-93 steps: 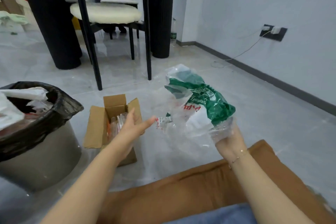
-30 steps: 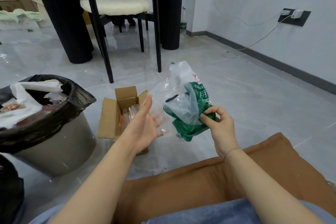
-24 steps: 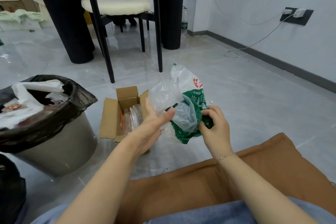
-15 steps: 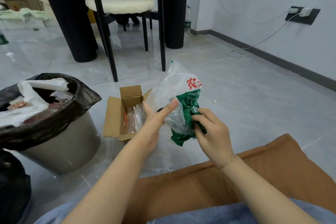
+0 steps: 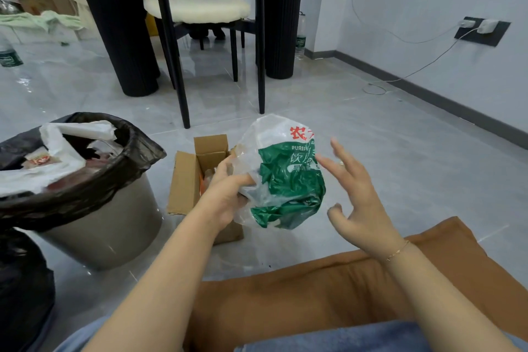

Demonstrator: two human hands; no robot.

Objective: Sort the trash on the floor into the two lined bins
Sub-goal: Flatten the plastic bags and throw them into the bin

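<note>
The left hand (image 5: 225,194) held a crumpled plastic bag (image 5: 283,177) up in the air, over the floor (image 5: 400,157). Its fingers were curled around the left side of the bag. The bag was clear and white, with a big green patch and some red letters near the top.

The right hand (image 5: 357,203) was just beside the bag, on its right. Its fingers were spread out and loose, and it held nothing. It seemed not to touch the bag, but the picture was a bit blurry there, so that was hard to tell. A thin bracelet (image 5: 397,251) sat on that wrist.

Behind the left hand stood a small cardboard box (image 5: 185,177) on the floor. Its flaps were open. Something clear was inside, but the hand hid most of it.

To the left stood a gray bin (image 5: 105,226) with a black liner (image 5: 125,163). White paper and plastic trash (image 5: 57,154) filled its top. Part of another black bag (image 5: 23,288) showed at the left edge, near the bin.

A brown cushion (image 5: 314,294) lay in front of the person, low in the view. Farther back were a chair (image 5: 197,6) with a white seat and thick black table legs (image 5: 117,23). A wall socket (image 5: 483,31) with white cords was on the right wall.
</note>
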